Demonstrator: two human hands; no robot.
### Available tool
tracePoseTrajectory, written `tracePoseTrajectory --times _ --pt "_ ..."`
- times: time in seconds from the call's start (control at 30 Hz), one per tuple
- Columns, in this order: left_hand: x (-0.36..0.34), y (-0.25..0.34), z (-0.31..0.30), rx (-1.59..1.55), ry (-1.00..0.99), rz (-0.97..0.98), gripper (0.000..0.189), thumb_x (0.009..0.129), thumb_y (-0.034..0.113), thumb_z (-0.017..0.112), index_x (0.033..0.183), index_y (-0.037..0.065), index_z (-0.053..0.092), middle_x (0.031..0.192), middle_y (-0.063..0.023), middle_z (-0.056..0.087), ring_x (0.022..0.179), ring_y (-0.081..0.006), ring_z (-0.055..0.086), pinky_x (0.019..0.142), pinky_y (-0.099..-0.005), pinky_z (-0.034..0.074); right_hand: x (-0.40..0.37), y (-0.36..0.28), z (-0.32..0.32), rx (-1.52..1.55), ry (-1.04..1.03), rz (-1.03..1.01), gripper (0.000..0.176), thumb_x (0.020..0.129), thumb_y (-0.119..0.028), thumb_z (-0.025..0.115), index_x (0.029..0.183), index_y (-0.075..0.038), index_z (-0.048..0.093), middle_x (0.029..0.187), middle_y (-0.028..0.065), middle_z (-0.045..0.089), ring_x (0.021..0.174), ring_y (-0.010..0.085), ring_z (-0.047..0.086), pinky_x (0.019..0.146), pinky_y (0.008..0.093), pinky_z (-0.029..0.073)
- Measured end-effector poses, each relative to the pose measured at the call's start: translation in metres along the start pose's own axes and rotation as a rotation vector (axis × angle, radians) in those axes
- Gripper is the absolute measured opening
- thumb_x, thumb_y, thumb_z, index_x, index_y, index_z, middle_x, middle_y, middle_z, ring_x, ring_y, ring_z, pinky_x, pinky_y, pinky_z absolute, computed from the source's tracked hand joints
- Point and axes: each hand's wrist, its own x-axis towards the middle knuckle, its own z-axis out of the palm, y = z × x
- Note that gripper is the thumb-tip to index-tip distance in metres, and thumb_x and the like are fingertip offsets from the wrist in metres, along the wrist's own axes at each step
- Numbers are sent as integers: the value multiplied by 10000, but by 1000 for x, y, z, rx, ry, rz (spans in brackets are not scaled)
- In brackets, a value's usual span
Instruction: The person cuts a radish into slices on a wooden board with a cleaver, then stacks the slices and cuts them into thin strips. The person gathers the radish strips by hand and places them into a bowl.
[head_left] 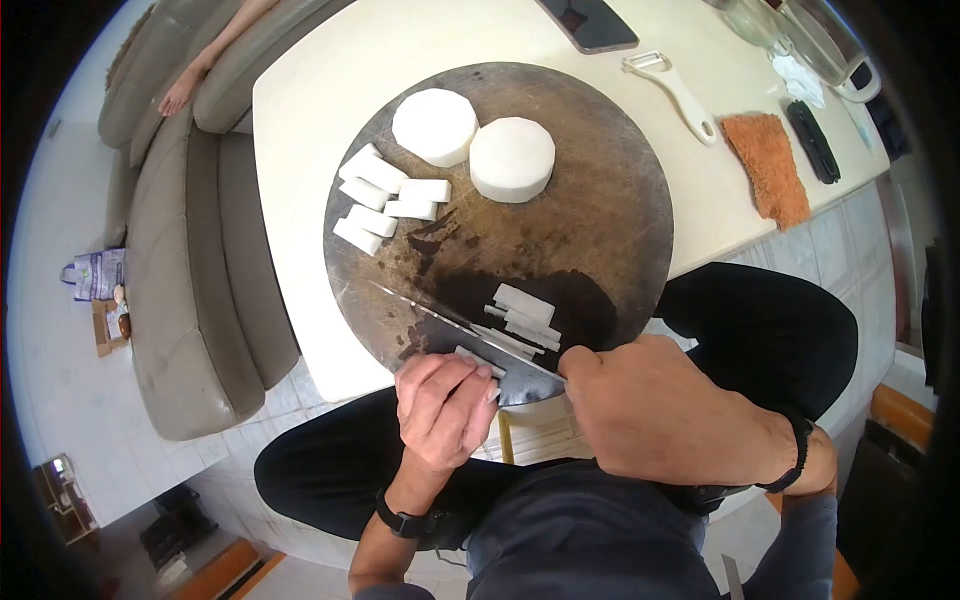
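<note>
My right hand (665,410) grips the handle end of a broad kitchen knife (442,337), whose blade slants across the near part of a round wooden chopping board (610,140). Fingers bent, my left hand (440,410) pins a small piece of white radish (480,361) beside the blade; the fingers partly hide it. Just beyond the blade lie thin cut strips of white radish (524,304) on a wet, dark patch. Two thick radish rounds (435,127) sit at the far side of the board. Several short radish blocks (372,172) are grouped at its left.
The board rests on a cream table (300,180). Toward the far right are a phone (592,24), a white peeler (680,95), an orange cloth (766,168), a black object (812,140) and glassware (815,45). Another person's bare limb (185,88) shows over the grey sofa (180,300).
</note>
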Motion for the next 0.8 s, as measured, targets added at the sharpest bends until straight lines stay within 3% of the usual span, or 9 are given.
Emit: tracePoseTrajectory --times 0.4,0.6,0.8 --pt "-9 -2 -2 33 -19 7 195 637 67 779 807 11 699 910 -99 639 890 -295 592 764 -434 496 -17 -16 -2 20 -189 41 142 746 -20 616 786 48 497 546 148 554 480 279 623 414 349 455" --pt "-9 -1 -2 69 -50 0 178 609 50 771 765 11 695 903 -104 639 862 -295 591 750 -434 486 -18 -18 3 103 -199 93 118 757 -3 584 794 63 494 616 211 585 474 292 624 429 384 480" --pt "-11 0 -3 87 -58 -13 158 611 34 761 744 0 682 878 -106 626 837 -299 599 756 -443 486 -16 -24 -2 121 -217 105 150 765 -8 582 833 96 497 648 220 597 490 282 631 418 365 475"
